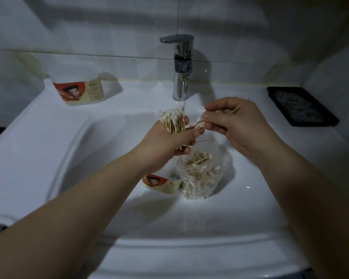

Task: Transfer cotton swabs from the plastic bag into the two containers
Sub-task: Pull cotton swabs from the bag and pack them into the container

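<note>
The left hand (165, 141) grips a swab bundle (172, 121); the right hand (236, 125) pinches a few swabs (198, 124). A bag (199, 178) and tub (159, 183) lie beneath, the tap (182, 77) on the far side.

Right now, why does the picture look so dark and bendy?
Head view: the light is dim, soft shadows fall beside the faucet, the wide lens bends the sink at its rim, and a small glare spot shines inside it.

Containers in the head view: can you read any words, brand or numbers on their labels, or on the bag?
Container on the ledge: cartoon label, beige panel of print, too blurred to read.
Container in the basin: same label, print too blurred.
Plastic bag: no print visible.
</note>
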A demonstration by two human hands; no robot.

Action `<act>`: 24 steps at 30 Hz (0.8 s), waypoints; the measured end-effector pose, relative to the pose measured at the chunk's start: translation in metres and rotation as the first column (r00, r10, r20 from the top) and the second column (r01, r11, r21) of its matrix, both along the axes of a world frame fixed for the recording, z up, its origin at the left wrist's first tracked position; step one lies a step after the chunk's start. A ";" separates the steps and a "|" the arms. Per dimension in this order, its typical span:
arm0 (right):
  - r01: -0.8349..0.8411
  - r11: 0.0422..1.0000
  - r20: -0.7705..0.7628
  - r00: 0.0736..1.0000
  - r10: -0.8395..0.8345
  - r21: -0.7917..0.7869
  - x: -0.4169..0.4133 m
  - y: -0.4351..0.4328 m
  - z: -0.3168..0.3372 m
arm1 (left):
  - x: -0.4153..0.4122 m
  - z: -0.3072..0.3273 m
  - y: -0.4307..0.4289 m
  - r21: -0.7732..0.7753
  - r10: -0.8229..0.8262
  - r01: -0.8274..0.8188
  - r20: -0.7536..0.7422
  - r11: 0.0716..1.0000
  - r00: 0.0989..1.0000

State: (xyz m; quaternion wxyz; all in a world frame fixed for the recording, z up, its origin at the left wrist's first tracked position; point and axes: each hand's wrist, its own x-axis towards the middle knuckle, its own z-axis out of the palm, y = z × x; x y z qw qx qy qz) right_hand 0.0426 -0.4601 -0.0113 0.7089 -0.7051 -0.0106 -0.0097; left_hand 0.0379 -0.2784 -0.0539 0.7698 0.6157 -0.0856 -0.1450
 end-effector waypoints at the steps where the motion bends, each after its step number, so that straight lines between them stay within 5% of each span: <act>1: -0.006 1.000 -0.002 1.000 0.006 0.001 0.000 0.000 0.000 | 0.000 0.000 0.000 -0.003 0.017 -0.017 -0.005 1.000 1.000; 12: 0.111 0.991 0.059 0.992 -0.115 0.071 0.012 -0.023 0.008 | 0.005 0.001 0.004 0.132 0.086 -0.082 -0.026 0.988 0.996; 18: 0.048 0.985 0.066 0.997 -0.037 -0.168 0.005 -0.019 0.003 | 0.009 0.000 0.004 0.083 0.222 -0.216 -0.059 0.973 0.973; 24: -0.019 0.928 0.072 0.996 0.049 -0.372 -0.003 -0.002 -0.003 | 0.002 0.000 0.002 0.160 0.049 -0.061 0.073 0.985 0.996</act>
